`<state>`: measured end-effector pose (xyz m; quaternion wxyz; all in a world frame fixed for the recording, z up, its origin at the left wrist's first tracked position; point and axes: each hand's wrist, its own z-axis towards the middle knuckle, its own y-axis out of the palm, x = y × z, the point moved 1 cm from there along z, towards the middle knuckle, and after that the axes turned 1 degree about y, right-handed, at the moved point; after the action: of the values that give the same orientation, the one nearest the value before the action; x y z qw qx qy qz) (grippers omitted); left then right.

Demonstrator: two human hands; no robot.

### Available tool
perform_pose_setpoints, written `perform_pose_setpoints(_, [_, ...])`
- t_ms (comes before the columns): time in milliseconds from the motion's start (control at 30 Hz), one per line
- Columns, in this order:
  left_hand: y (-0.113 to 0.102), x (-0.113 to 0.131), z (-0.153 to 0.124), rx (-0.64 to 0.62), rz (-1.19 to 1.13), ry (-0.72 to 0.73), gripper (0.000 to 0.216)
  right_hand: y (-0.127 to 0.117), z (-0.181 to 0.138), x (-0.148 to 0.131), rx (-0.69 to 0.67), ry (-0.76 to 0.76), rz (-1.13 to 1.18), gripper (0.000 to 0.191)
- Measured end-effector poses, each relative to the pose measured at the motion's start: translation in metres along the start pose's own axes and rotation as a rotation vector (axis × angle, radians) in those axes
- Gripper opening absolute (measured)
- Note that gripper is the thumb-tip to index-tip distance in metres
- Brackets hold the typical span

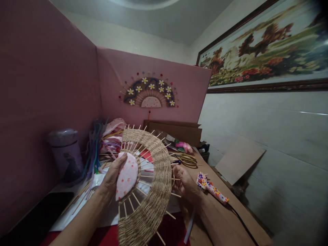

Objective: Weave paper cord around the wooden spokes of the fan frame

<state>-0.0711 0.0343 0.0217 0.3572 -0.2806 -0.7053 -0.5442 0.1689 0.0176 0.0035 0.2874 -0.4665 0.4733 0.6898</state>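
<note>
The fan (151, 184) is being held tilted over the tabletop (207, 165). The left hand (112, 177) is pinching its pink pad (127, 176), thumb in front. The right hand (186, 184) is touching the stick ends at the rim, but I cannot tell how its fingers are closing; a glue gun (211, 188) is lying just beside it.

A flowered fan (149, 92) is pinned to the pink partition (184, 85) at twelve o'clock; a framed painting (269, 44) is hung at two o'clock; a purple flask (65, 153) is set at nine o'clock; a patterned corded tool (211, 188) is laid at four o'clock.
</note>
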Motion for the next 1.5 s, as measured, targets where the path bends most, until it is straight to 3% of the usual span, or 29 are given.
perform_pose_setpoints(200, [0.001, -0.001, 0.000, 0.007, 0.025, -0.021, 0.014, -0.005, 0.002, 0.003, 0.002, 0.058, 0.092, 0.027])
perform_pose_setpoints(433, [-0.003, -0.003, 0.005, 0.002, 0.032, -0.050, 0.012, -0.005, 0.002, 0.002, -0.062, 0.001, 0.213, 0.008])
perform_pose_setpoints(567, [-0.004, -0.004, 0.006, 0.019, 0.011, -0.078, 0.012, -0.005, 0.001, 0.000, -0.066, 0.032, 0.211, 0.014])
perform_pose_setpoints(833, [0.000, 0.000, 0.005, 0.088, -0.110, -0.095, 0.013, -0.008, -0.001, 0.001, -0.046, 0.119, 0.186, 0.047])
perform_pose_setpoints(1133, [-0.008, -0.001, 0.011, -0.024, -0.115, -0.105, 0.014, -0.010, 0.003, 0.007, -0.109, 0.007, 0.101, 0.020])
perform_pose_setpoints(1500, [-0.007, -0.010, 0.006, -0.033, -0.138, -0.079, 0.021, -0.007, 0.002, 0.014, -0.013, 0.047, -0.025, 0.025])
